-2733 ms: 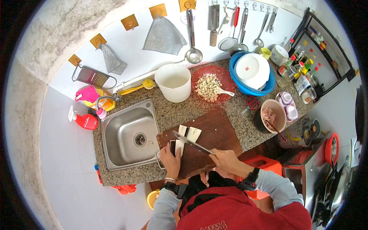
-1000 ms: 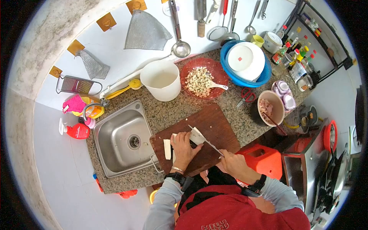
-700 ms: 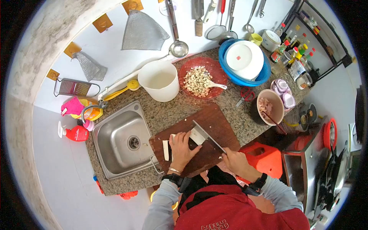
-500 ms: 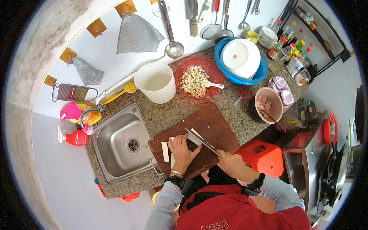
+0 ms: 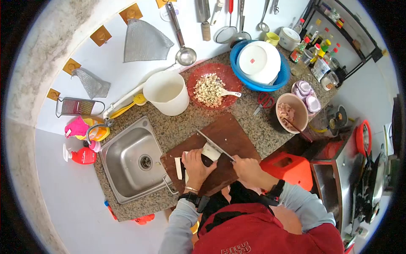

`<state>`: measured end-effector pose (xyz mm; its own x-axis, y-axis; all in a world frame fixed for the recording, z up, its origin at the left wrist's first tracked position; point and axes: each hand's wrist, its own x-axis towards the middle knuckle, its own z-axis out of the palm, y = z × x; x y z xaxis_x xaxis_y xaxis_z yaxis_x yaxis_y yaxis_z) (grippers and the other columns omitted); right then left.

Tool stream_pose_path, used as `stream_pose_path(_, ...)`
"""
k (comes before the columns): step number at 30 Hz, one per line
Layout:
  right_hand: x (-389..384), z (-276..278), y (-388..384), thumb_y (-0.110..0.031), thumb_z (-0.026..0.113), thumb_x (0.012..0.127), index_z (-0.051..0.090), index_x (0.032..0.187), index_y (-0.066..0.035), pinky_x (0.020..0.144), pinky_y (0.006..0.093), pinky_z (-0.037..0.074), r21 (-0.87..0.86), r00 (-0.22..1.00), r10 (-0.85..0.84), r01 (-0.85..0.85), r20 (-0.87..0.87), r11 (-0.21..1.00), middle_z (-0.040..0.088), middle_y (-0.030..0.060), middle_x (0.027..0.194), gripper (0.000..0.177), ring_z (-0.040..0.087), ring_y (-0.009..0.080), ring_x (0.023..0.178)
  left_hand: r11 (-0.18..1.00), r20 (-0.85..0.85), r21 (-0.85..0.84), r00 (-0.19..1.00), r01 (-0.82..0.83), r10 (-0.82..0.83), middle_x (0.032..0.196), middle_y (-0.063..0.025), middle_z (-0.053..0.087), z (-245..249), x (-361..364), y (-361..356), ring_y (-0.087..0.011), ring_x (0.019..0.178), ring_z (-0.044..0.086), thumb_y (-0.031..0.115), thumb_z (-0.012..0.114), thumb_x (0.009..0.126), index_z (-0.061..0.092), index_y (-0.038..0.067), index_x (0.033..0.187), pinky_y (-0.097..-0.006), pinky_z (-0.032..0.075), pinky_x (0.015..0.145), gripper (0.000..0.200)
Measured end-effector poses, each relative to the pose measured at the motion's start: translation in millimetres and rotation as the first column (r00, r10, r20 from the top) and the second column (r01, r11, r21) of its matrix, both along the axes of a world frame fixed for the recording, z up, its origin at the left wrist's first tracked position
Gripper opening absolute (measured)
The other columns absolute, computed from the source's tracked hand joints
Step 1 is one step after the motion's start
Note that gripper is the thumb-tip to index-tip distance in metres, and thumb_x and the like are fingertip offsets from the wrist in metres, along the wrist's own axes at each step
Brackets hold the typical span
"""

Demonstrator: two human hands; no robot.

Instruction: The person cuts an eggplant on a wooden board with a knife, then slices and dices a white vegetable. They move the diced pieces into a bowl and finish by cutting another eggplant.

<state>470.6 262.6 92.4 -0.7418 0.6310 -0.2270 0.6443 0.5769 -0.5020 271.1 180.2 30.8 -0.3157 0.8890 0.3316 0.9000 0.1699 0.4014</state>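
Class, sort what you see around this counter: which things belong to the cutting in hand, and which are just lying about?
Part of the cutting:
knife, in the right hand
pale pieces, partly under the left hand
wooden board

Apparently just about:
scissors
hanging ladle
hanging grater
red spray bottle

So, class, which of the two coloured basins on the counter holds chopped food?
The red basin, between the white bucket and the blue basin. It holds small chopped pieces and a white spoon; the blue one holds white dishes.
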Motion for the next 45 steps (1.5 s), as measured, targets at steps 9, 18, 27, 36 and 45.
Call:
stream_pose_path(9,16,23,-5,-0.019,0.049,0.093,0.053,0.105,-0.003,0.051,0.0498,0.049,-0.005,0.999,-0.012,0.012,0.031,1.0,0.063,0.0197,0.065,0.021,0.064,0.0389,0.06,1.0,-0.006,0.029,1.0,-0.012,0.012,0.104,-0.0094,0.055,-1,0,0,-0.0291,0.105,0.051,0.045,0.082,0.058,0.054,0.006,0.109,-0.0524,0.027,0.104,0.07)
stream_pose_path(18,-16,3,12,-0.019,0.047,0.093,0.051,0.099,-0.001,0.052,0.0515,0.049,-0.017,1.0,-0.027,0.027,0.01,0.999,0.063,0.0214,0.065,0.019,0.063,0.0408,0.06,1.0,-0.009,0.014,1.0,0.009,-0.009,0.103,-0.0098,0.056,0,-5,7,-0.029,0.106,0.05,0.045,0.082,0.058,0.055,0.006,0.11,-0.0523,0.027,0.104,0.07)
stream_pose_path(27,6,27,9,-0.02,0.047,0.093,0.053,0.102,-0.001,0.053,0.0523,0.048,-0.037,0.999,0.007,-0.005,0.037,0.999,0.063,0.0221,0.066,0.021,0.063,0.0415,0.06,0.999,0.018,0.044,1.0,-0.003,0.003,0.102,-0.0105,0.056,1,-4,6,-0.0294,0.103,0.051,0.043,0.082,0.058,0.056,0.005,0.108,-0.0528,0.027,0.104,0.068)
stream_pose_path(36,-17,1,3,-0.018,0.049,0.093,0.052,0.1,-0.002,0.056,0.0517,0.05,0.018,1.0,-0.003,0.003,-0.002,1.0,0.063,0.0218,0.066,0.019,0.064,0.0407,0.061,0.999,0.016,0.043,1.0,0.004,-0.005,0.103,-0.0109,0.056,-1,-6,6,-0.0296,0.104,0.05,0.043,0.082,0.058,0.056,0.005,0.108,-0.0529,0.027,0.104,0.068)
stream_pose_path(45,-1,23,10,-0.023,0.047,0.094,0.05,0.098,-0.001,0.057,0.0548,0.048,-0.067,0.998,-0.006,0.01,0.056,0.998,0.063,0.0222,0.065,0.022,0.062,0.0439,0.063,0.998,0.013,0.058,1.0,0.011,-0.012,0.102,-0.011,0.056,-1,-7,5,-0.03,0.104,0.05,0.043,0.081,0.057,0.055,0.006,0.108,-0.0533,0.028,0.103,0.069)
